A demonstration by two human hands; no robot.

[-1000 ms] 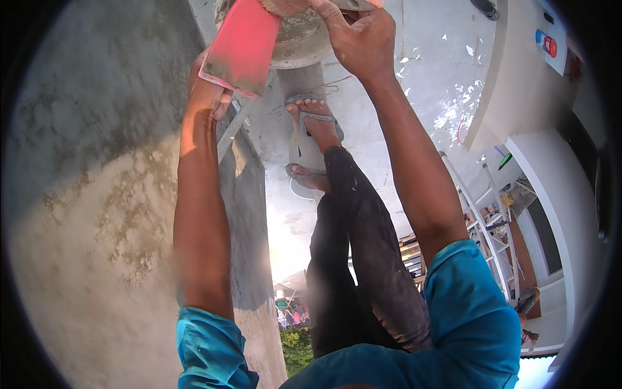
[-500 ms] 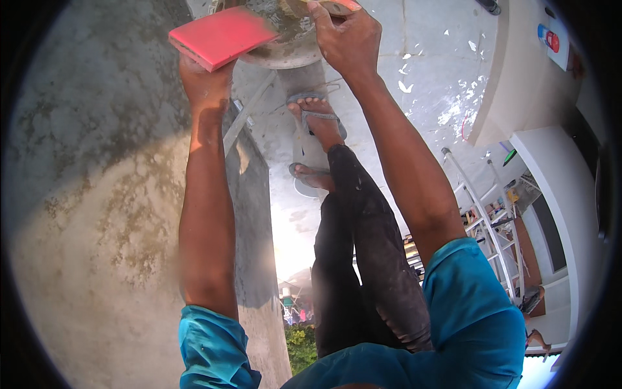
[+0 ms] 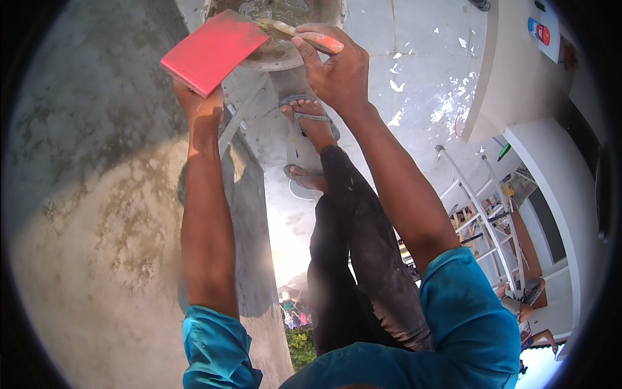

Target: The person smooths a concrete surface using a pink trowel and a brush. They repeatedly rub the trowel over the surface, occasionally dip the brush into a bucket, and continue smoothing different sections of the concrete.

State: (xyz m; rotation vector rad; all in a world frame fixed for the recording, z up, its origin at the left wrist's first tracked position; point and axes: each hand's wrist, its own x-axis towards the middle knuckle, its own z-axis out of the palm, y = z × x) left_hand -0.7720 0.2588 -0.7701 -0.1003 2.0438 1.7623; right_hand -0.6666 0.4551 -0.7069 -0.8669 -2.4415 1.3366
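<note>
My left hand (image 3: pixel 199 104) grips a red rectangular board (image 3: pixel 212 50), tilted over the near left side of a grimy round bucket (image 3: pixel 299 61) with murky grey-brown stuff inside. In my right hand (image 3: pixel 337 74) is an orange-handled tool (image 3: pixel 324 41), its pale, smeared head over the bucket beside the board's far corner; whether it is a brush or a scraper I cannot tell.
A concrete wall or ledge (image 3: pixel 91 214) runs along my left. My sandalled feet (image 3: pixel 310 120) stand on a grey floor (image 3: pixel 408 84) with white flecks. To the right are a white ladder (image 3: pixel 486 227), pale counters (image 3: pixel 551 181) and another person (image 3: pixel 521 314), partly seen.
Since a second ago the red board has swung flatter and leftward. My right hand has come down and left, bringing the tool's handle and head into fuller view over the bucket.
</note>
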